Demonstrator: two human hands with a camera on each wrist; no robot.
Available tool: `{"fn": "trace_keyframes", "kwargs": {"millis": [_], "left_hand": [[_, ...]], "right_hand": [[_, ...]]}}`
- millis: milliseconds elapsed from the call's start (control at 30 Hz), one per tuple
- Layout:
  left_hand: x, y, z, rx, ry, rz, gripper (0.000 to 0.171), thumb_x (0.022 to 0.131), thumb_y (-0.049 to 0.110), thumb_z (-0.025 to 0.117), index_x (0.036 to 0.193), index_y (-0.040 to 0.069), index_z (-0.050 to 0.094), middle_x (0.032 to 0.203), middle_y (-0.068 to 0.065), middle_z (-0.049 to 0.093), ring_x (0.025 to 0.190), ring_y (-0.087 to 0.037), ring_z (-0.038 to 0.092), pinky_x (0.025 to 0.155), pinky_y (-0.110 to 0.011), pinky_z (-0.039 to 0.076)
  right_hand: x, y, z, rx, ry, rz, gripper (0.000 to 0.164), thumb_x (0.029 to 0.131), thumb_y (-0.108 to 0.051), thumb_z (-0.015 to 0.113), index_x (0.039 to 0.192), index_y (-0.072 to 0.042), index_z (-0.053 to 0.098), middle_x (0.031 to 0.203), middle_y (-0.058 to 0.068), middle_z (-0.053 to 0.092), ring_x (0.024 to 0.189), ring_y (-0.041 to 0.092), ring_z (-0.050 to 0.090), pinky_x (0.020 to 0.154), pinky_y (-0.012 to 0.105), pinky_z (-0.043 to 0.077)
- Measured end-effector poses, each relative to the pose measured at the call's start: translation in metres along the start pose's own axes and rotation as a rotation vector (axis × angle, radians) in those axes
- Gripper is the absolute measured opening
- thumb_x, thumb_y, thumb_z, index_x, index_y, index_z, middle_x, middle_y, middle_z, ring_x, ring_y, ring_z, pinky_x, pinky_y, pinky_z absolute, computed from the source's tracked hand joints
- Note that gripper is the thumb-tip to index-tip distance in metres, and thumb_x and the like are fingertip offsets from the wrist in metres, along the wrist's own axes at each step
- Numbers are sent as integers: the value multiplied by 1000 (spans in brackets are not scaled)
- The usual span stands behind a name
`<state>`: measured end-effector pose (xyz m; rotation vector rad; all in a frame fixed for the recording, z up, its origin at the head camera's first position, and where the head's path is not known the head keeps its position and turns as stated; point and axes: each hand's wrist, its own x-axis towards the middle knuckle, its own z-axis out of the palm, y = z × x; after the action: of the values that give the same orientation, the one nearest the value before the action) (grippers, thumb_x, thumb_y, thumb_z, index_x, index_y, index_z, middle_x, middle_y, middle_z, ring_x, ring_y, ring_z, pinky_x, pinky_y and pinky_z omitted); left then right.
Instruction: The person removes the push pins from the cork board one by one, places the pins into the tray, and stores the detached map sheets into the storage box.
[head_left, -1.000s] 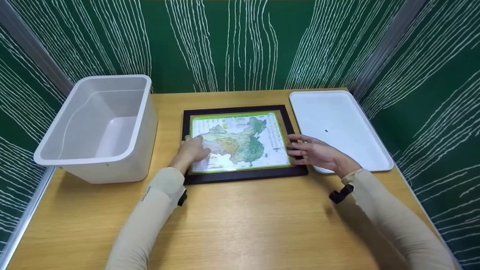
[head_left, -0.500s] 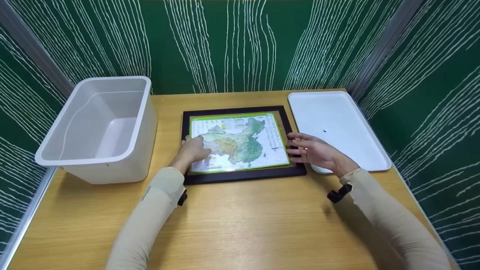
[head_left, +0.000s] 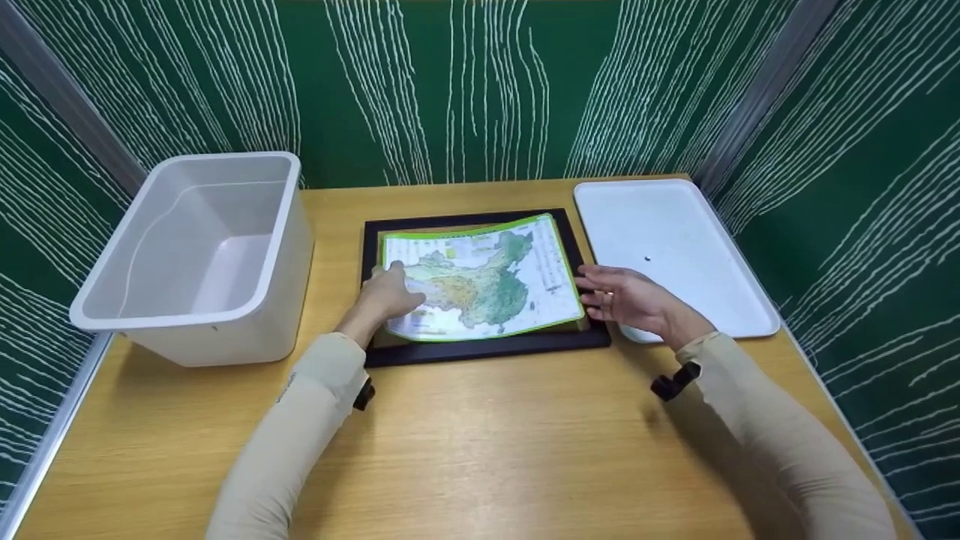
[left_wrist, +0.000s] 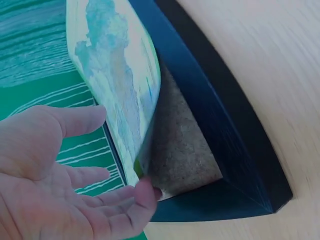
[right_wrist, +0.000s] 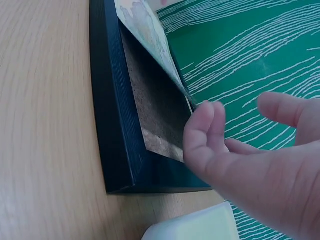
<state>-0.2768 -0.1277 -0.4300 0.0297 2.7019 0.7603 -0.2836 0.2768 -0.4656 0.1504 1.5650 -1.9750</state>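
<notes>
A glossy map (head_left: pixel 487 281) with a green border lies over a black picture frame (head_left: pixel 487 350), its sides raised and its sheet bowed. My left hand (head_left: pixel 386 294) hooks bent fingers at the map's left edge; in the left wrist view the little finger is at the lifted corner and the thumb (left_wrist: pixel 87 120) stays apart. At the right edge my right hand (head_left: pixel 634 300) has curled fingertips against the lifted sheet, thumb (right_wrist: pixel 277 107) also apart. Brown backing board (left_wrist: pixel 185 140) shows beneath the map inside the frame.
To the left stands a deep white plastic bin (head_left: pixel 277 315). A shallow white tray (head_left: pixel 697 247) lies right of the frame, with a small dark speck (head_left: pixel 648 259) on it. Green walls with white streaks enclose the wooden table (head_left: pixel 480 450) at back and sides.
The map lay flat in the frame earlier; now its right side has risen and the sheet bows. The right fingers have curled in at its edge, while the left hand has hardly moved.
</notes>
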Motion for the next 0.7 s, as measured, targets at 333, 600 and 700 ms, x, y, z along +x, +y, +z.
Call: {"fn": "trace_keyframes", "kwargs": {"millis": [333, 600, 700], "left_hand": [[1, -10, -16, -226, -166, -129, 31, 95, 4, 50, 123, -8, 58, 88, -14, 61, 53, -12, 53, 51, -26, 54], [-2, -16, -14, -218, -222, -91, 25, 97, -6, 40, 117, -9, 54, 86, -16, 57, 53, -16, 59, 57, -31, 60], [-4, -17, -14, -242, -246, -95, 24, 97, -3, 39, 115, -7, 53, 80, -13, 54, 55, -16, 57, 60, -33, 61]], "right_hand": [[1, 6, 3, -1, -48, 13, 42, 103, -15, 61, 131, -1, 33, 100, 9, 62, 80, 22, 71, 87, 41, 59], [-3, 14, 2, -273, -1, 120, 76, 102, -14, 61, 153, 1, 6, 107, 15, 73, 72, 18, 71, 75, 35, 62], [-4, 17, 5, -272, -7, 126, 65, 100, -13, 64, 146, -6, 18, 107, 17, 73, 72, 19, 71, 73, 36, 62]]}}
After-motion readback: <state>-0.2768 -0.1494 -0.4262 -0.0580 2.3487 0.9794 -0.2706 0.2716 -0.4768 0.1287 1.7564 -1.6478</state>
